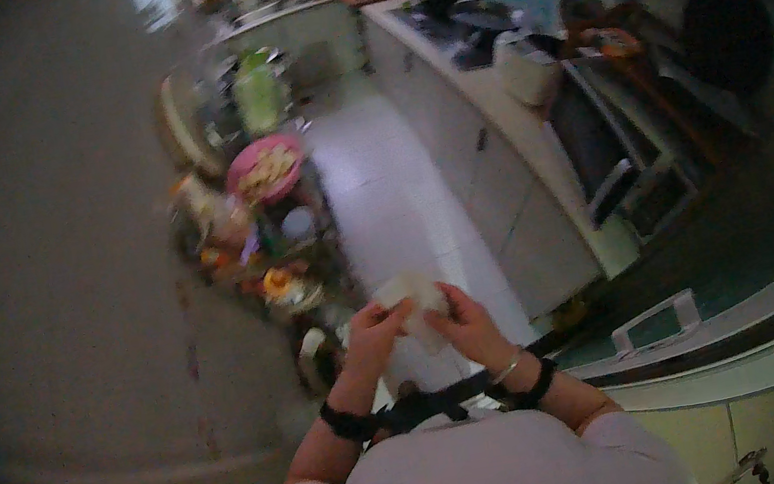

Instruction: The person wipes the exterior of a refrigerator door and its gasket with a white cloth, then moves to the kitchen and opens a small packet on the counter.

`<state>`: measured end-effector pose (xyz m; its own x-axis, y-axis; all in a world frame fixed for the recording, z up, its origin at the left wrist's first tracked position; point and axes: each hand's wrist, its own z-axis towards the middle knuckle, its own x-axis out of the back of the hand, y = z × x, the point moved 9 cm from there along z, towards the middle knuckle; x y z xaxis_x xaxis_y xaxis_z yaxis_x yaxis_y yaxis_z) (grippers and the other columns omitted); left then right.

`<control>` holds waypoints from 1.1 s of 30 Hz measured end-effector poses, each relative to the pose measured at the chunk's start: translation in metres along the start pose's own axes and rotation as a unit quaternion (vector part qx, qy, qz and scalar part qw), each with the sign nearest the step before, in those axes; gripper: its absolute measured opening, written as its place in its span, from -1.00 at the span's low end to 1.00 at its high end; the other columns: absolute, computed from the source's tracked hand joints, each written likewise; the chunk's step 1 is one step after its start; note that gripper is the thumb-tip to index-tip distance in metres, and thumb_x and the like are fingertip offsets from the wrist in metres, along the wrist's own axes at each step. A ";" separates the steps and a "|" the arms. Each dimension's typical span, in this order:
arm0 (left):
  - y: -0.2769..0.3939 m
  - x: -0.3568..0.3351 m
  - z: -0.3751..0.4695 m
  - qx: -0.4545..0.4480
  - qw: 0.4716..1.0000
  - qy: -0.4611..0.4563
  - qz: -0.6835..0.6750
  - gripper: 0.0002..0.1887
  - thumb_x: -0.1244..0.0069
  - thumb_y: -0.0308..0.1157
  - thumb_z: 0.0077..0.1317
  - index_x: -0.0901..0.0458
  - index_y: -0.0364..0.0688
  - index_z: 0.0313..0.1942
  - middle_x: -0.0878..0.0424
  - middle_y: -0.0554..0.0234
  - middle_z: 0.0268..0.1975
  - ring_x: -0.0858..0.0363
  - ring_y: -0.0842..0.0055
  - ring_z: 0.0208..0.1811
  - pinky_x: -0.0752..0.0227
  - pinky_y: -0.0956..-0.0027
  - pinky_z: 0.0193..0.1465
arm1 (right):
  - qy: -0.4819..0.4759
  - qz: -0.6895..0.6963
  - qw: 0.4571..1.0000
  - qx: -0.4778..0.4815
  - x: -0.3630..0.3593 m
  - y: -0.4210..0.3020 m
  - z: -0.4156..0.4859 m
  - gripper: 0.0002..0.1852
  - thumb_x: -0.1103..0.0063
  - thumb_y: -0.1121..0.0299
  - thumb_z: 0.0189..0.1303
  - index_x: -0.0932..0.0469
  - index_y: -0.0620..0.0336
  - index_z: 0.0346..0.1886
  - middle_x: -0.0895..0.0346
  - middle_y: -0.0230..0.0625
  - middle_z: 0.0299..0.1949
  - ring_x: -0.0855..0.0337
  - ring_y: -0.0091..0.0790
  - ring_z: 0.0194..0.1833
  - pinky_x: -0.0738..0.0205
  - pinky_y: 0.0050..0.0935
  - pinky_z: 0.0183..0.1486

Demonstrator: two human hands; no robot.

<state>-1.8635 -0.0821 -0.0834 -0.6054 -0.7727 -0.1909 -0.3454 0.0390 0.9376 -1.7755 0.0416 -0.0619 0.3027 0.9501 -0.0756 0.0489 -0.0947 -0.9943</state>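
Both hands hold a thin, whitish, translucent-looking sheet (416,306) out in front of my body, above the floor. My left hand (375,326) pinches its left side between thumb and fingers. On the opposite side, my right hand (463,315) grips the sheet in the same way. Blur hides whether it is plastic film, a bag or cloth. Dark bands circle both forearms, and a light bangle is on the right wrist.
Left of the hands, a cluttered surface bears a pink basin (267,168) of pale pieces, a green container (257,91) and several packets. Along the right runs a counter (469,88) with a gas stove (456,33). A white handle (654,323) sits nearby at right. Pale tiled floor (375,168) lies between.
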 end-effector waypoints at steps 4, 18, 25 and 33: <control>0.032 0.007 0.088 -0.028 0.999 0.032 -0.028 -0.70 -0.13 -0.28 0.39 -0.65 -0.30 0.01 -0.71 0.33 -0.19 -0.63 0.63 -0.21 -0.55 0.46 -0.26 | 0.074 -0.324 0.931 0.150 0.007 -0.045 0.052 -0.30 -0.26 0.22 0.31 -0.18 0.21 0.44 -0.49 -0.08 0.15 -0.63 -0.17 0.03 -0.50 -0.30 0.14; 0.104 -0.133 0.363 -0.217 0.968 -0.076 0.100 -0.76 -0.15 -0.35 0.34 -0.61 -0.27 -0.07 -0.65 0.31 -0.19 -0.62 0.59 -0.20 -0.50 0.44 -0.15 | 0.262 0.098 0.960 0.024 0.251 -0.005 0.227 -0.79 -0.07 0.38 0.43 -0.61 0.27 -0.03 -0.61 -0.43 -0.16 -0.54 -0.55 -0.10 -0.42 -0.53 0.06; 0.135 -0.205 0.463 -0.295 0.925 -0.176 0.162 -0.73 -0.26 -0.42 0.25 -0.56 -0.25 -0.12 -0.58 0.31 -0.24 -0.58 0.59 -0.31 -0.51 0.49 -0.25 | 0.255 -0.136 0.951 0.108 0.323 -0.051 0.327 -0.71 -0.05 0.30 0.42 -0.60 0.28 0.03 -0.68 -0.20 -0.20 -0.63 -0.41 -0.16 -0.48 -0.43 -0.01; 0.125 -0.207 0.609 -0.143 0.951 -0.257 0.094 -0.80 -0.20 -0.38 0.34 -0.59 -0.25 -0.14 -0.63 0.38 -0.27 -0.58 0.66 -0.22 -0.51 0.47 -0.09 | 0.301 -0.118 0.946 0.016 0.372 -0.041 0.433 -0.69 -0.02 0.31 0.42 -0.60 0.28 0.07 -0.68 -0.14 -0.16 -0.65 -0.36 -0.12 -0.50 -0.38 0.00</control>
<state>-2.2176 0.4687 -0.1035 -0.9334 -0.3537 -0.0606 -0.0322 -0.0858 0.9958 -2.0770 0.5280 -0.0814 0.7743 0.6017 0.1962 0.1565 0.1184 -0.9806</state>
